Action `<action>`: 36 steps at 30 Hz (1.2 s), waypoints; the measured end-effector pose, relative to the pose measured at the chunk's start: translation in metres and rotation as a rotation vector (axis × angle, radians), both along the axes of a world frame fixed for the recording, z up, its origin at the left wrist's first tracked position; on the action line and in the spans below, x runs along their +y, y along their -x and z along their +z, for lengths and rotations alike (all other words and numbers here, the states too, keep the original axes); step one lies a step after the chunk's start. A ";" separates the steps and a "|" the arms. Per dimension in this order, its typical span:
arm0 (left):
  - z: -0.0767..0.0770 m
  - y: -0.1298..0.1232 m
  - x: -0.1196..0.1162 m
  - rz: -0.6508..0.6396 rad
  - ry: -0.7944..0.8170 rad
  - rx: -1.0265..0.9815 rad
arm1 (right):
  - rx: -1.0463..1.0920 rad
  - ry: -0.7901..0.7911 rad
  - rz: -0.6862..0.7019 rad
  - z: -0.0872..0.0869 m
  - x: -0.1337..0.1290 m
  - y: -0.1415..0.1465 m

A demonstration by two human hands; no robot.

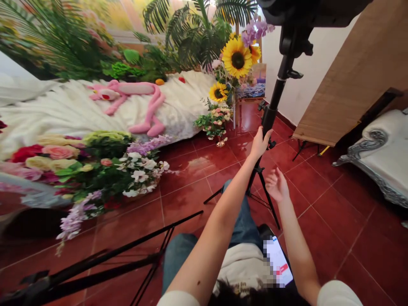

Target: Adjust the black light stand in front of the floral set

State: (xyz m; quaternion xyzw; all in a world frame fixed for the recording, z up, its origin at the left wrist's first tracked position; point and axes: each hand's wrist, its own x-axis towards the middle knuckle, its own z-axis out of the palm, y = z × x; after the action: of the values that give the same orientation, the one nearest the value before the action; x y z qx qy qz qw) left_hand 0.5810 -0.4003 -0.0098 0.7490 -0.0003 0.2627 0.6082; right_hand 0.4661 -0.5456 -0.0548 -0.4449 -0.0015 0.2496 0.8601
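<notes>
On red tiles (331, 221), slim black stand (278, 95), legs (270, 199) splayed, left grip (260, 143) around it, right grip (276, 185) apart

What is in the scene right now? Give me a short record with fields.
Left hand: around the pole of the black stand
Right hand: beside the stand, fingers loosely open, holding nothing
Stand: legs spread on the red tiled floor; dark equipment at its top, cut off by the picture edge
Phone: screen lit, beside the lap
Left foreground: another black stand, partly in view
Beyond: pink plush toy lying on white cloth; sunflowers beside it
Far right: white seat with silver trim
</notes>
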 end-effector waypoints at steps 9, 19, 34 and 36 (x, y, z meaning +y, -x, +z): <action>0.003 -0.001 0.002 -0.034 -0.006 -0.024 | 0.093 -0.796 0.278 0.044 0.036 -0.078; 0.011 0.004 0.002 -0.080 0.040 0.049 | 0.562 -0.702 0.149 0.073 0.030 -0.084; 0.005 -0.001 0.002 -0.107 0.067 0.027 | -0.779 1.162 0.154 0.100 0.012 -0.097; 0.003 -0.003 0.002 -0.107 0.073 -0.007 | -1.175 1.485 -0.004 0.099 0.013 -0.089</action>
State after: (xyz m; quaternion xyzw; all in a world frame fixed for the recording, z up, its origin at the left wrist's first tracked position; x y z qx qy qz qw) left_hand 0.5839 -0.3980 -0.0064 0.7243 -0.0328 0.2322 0.6484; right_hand 0.5552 -0.5328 0.0441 -0.9330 -0.2744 -0.0786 0.2191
